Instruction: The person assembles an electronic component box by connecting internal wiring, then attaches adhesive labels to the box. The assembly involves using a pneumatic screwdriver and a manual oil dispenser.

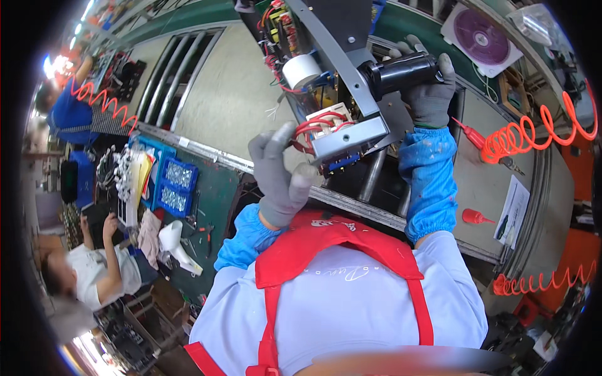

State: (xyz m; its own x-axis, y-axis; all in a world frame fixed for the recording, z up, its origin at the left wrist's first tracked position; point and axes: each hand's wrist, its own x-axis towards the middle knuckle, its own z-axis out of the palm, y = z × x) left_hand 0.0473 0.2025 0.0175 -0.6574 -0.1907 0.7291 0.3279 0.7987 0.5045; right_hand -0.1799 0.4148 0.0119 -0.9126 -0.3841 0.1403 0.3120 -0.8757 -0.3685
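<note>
A metal-framed electrical unit with exposed circuitry, red wires and a white round part is tilted in front of me. My left hand, in a grey glove, is beside its near left corner, thumb and fingers spread apart around the wire side. Nothing shows between those fingers. My right hand, gloved too, wraps around a black cylindrical handle on the unit's right side. The right palm is partly hidden behind that handle.
Metal rollers run under the unit. At right are a red-tipped tool, a coiled orange hose, a red bottle and a paper sheet. Blue bins of small parts stand left, near a seated person.
</note>
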